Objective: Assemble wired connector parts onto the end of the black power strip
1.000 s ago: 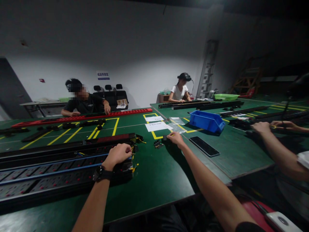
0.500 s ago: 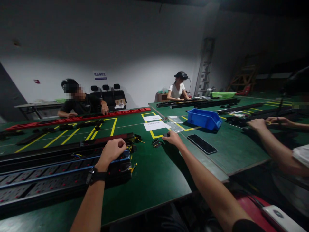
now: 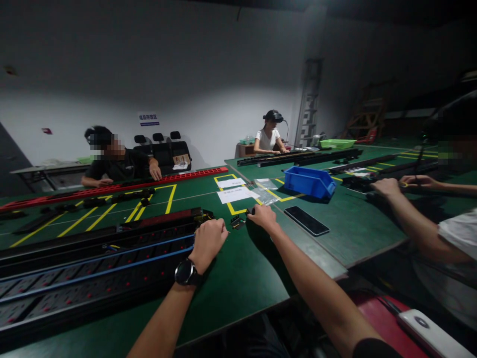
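Note:
My left hand (image 3: 209,242), with a watch (image 3: 185,272) at its wrist, is closed just off the right end of the long black modules (image 3: 93,278); what its fingers hold, if anything, is too small to name. My right hand (image 3: 263,219) pinches a small black part (image 3: 250,212) low over the green table (image 3: 238,278). Several more small black parts (image 3: 237,222) lie between my two hands. Blue strips run lengthwise along the modules, which carry red dots.
A phone (image 3: 306,221) lies right of my right hand, with a blue bin (image 3: 308,182) behind it. Paper sheets (image 3: 237,194) lie ahead. A person's hands (image 3: 387,188) work at the right; two people sit across the table.
My left hand has moved right, off the module ends towards the small black parts. My right hand stays near them with its part. The view has shifted slightly.

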Action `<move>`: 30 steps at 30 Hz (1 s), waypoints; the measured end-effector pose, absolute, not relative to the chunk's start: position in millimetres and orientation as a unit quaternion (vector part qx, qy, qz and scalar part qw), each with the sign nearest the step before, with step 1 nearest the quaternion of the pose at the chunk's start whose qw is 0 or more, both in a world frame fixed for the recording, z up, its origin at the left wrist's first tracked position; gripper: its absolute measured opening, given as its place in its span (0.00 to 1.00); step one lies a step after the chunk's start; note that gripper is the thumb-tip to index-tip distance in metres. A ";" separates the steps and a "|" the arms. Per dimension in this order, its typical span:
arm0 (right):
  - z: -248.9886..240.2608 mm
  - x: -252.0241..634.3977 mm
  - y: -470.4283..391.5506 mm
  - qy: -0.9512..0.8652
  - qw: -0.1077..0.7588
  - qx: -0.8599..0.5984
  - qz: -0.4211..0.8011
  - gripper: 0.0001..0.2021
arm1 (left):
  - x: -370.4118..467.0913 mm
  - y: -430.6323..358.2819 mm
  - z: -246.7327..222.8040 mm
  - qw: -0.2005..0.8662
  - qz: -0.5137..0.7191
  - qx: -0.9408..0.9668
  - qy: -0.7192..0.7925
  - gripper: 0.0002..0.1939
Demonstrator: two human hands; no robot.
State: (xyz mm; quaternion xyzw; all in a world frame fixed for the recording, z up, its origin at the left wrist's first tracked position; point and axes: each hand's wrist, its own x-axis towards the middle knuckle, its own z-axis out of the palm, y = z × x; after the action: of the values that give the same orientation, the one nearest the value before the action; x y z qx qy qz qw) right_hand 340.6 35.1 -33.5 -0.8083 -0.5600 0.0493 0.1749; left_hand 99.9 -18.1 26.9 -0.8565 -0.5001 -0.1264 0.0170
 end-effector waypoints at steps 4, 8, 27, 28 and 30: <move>-34.9 340.6 36.7 -0.560 0.175 -0.808 0.050 0.23 | 101.5 -13.8 21.7 -0.088 -0.181 -0.870 -0.450 0.19; -34.9 339.7 35.7 -0.563 0.170 -0.807 0.051 0.21 | 79.6 -7.4 34.1 -0.046 -0.198 -0.835 -0.512 0.19; -24.5 195.7 5.2 -0.851 0.239 -0.466 -0.035 0.19 | 24.7 46.9 10.1 -0.011 -0.070 -0.816 -0.574 0.21; -24.6 194.2 5.4 -0.848 0.237 -0.473 -0.033 0.18 | 24.3 47.8 10.0 -0.010 -0.068 -0.816 -0.574 0.21; -24.6 195.9 7.6 -0.837 0.236 -0.493 -0.029 0.17 | 23.2 49.1 10.3 -0.008 -0.075 -0.814 -0.576 0.20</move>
State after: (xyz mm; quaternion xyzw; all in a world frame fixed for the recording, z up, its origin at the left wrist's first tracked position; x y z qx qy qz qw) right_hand 195.9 7.6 -24.6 -0.4928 -0.8370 -0.0294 0.2360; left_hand 23.2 49.1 10.3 -0.8142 -0.5757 -0.0752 -0.0076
